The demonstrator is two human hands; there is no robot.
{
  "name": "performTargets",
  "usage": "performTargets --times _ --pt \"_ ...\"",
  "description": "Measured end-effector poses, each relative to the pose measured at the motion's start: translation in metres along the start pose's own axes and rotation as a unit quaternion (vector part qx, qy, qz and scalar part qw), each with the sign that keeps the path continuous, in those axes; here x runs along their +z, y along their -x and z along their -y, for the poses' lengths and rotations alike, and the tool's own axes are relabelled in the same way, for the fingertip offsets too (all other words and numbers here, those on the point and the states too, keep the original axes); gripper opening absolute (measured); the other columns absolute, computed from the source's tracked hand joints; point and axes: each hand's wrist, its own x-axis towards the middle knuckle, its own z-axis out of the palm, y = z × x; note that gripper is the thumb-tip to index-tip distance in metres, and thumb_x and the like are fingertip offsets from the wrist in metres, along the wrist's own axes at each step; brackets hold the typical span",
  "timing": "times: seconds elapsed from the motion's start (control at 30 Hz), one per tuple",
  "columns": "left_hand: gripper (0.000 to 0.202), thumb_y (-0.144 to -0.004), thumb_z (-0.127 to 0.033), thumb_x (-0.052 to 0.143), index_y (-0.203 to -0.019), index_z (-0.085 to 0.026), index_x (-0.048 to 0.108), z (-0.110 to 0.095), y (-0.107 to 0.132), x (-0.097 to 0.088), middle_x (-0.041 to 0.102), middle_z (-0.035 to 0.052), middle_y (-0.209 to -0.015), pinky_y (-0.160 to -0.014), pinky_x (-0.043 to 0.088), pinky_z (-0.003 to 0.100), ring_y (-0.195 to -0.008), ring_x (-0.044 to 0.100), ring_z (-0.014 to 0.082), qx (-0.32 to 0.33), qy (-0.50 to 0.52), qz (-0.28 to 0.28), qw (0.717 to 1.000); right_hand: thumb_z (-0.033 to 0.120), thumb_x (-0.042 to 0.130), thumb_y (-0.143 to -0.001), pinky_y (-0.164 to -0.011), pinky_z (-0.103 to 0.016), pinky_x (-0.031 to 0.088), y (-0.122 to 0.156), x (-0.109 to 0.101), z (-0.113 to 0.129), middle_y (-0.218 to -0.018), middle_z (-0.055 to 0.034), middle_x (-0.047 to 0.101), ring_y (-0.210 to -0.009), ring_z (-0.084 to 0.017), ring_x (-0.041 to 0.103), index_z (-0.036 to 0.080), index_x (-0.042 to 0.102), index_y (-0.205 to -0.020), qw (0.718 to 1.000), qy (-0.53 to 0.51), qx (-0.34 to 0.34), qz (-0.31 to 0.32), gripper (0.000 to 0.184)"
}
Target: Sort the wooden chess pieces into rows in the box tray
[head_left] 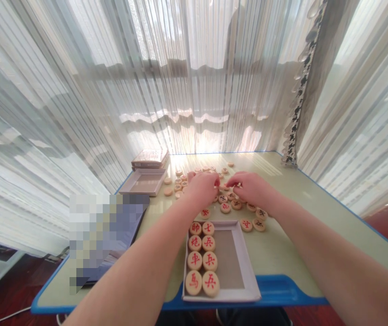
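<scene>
Fingers [237, 178] reach among loose pieces [225, 207] (red boxed ones [194, 261] read 帥, 車, 馬).

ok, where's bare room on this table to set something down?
Free: the tabletop between the right forearm and the blue right edge; the near tray between its right column of red xiangqi pieces and its right wall. Crowded: beyond that tray, where loose xiangqi pieces lie around the left hand and right hand.
</scene>
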Motion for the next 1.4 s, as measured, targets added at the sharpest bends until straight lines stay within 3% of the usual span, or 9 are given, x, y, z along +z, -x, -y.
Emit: performTargets --times 0.17,0.27,0.37,0.53,0.63,0.8,0.97,1.17,1.4 --pt "0.013 -0.073 -0.019 0.052 -0.081 -0.023 0.061 -0.004 0.002 0.0 0.067 0.0008 -0.088 -0.086 0.035 0.041 -0.093 0.058 0.0222 0.015 0.005 -0.014 1.0 0.011 0.048 -0.073 -0.083 -0.029 0.044 -0.003 -0.001 -0.005 -0.093 -0.005 0.068 -0.087 -0.018 0.059 0.019 0.069 -0.089 0.997 0.009 0.003 -0.073 0.028" --pt "0.012 -0.074 -0.018 0.052 -0.08 -0.023 0.061 -0.006 0.002 0.0 0.067 0.0014 -0.086 -0.086 0.033 0.042 -0.093 0.057 0.0226 0.027 -0.003 -0.032 0.999 0.015 0.051 -0.075 -0.086 -0.031 0.043 -0.003 0.002 -0.005 -0.097 -0.0056 0.068 -0.092 -0.02 0.059 0.018 0.068 -0.096 0.998 0.011 -0.01 -0.065 0.027" --pt "0.011 -0.076 -0.017 0.052 -0.08 -0.022 0.062 -0.006 0.003 -0.001 0.067 0.0028 -0.087 -0.086 0.032 0.043 -0.093 0.056 0.0229 0.051 -0.027 -0.057 0.997 0.028 0.051 -0.081 -0.087 -0.036 0.042 -0.001 0.004 -0.001 -0.096 -0.005 0.069 -0.097 -0.023 0.056 0.021 0.069 -0.093 0.999 0.007 -0.027 -0.036 0.023" --pt "0.011 -0.081 -0.019 0.05 -0.083 -0.022 0.061 -0.001 0.005 -0.007 0.066 0.0022 -0.088 -0.086 0.03 0.042 -0.09 0.055 0.0211 0.093 -0.049 -0.098 0.99 0.035 0.055 -0.08 -0.085 -0.034 0.044 -0.001 0.004 0.004 -0.096 -0.0033 0.07 -0.095 -0.021 0.059 0.023 0.068 -0.1 0.994 -0.102 0.015 -0.038 0.026" --pt "0.01 -0.083 -0.02 0.049 -0.085 -0.022 0.06 0.001 0.007 -0.01 0.066 0.0023 -0.089 -0.088 0.028 0.041 -0.091 0.055 0.0206 0.102 -0.049 -0.129 0.985 0.039 0.06 -0.076 -0.075 -0.03 0.046 -0.002 0.004 0.004 -0.095 -0.0044 0.07 -0.085 -0.019 0.062 0.02 0.066 -0.101 0.982 -0.173 0.048 -0.053 0.032" --pt "0.014 -0.082 -0.015 0.046 -0.084 -0.022 0.059 0.0 0.008 -0.014 0.067 0.0018 -0.091 -0.09 0.027 0.041 -0.093 0.056 0.0201 0.12 -0.045 -0.127 0.984 0.038 0.06 -0.074 -0.07 -0.028 0.045 -0.002 0.007 0.005 -0.089 -0.0034 0.068 -0.079 -0.016 0.059 0.02 0.066 -0.093 0.979 -0.189 0.033 -0.072 0.027" --pt "0.027 -0.074 -0.006 0.045 -0.088 -0.022 0.062 0.0 0.006 -0.015 0.069 0.0022 -0.089 -0.092 0.029 0.038 -0.092 0.059 0.0192 0.082 -0.031 -0.121 0.989 0.028 0.061 -0.07 -0.072 -0.028 0.044 -0.003 0.014 0.004 -0.086 -0.0024 0.065 -0.078 -0.015 0.056 0.019 0.064 -0.091 0.978 -0.182 0.041 -0.097 0.023" --pt "0.025 -0.083 -0.03 0.045 -0.09 -0.022 0.068 0.003 0.003 -0.01 0.071 0.0013 -0.085 -0.088 0.038 0.037 -0.084 0.063 0.019 0.049 0.053 -0.071 0.995 0.025 0.058 -0.072 -0.066 -0.027 0.044 -0.002 0.017 0.006 -0.087 -0.0021 0.064 -0.073 -0.014 0.055 0.02 0.063 -0.095 0.973 -0.208 0.042 -0.094 0.024" --pt "0.021 -0.079 -0.03 0.054 -0.091 -0.02 0.069 0.005 0.0 -0.012 0.072 0.0022 -0.089 -0.078 0.048 0.029 -0.086 0.064 0.0183 -0.015 0.193 -0.05 0.98 0.023 0.056 -0.075 -0.069 -0.029 0.046 -0.001 0.013 0.008 -0.09 -0.0031 0.068 -0.076 -0.015 0.058 0.019 0.064 -0.094 0.962 -0.246 0.052 -0.106 0.021"
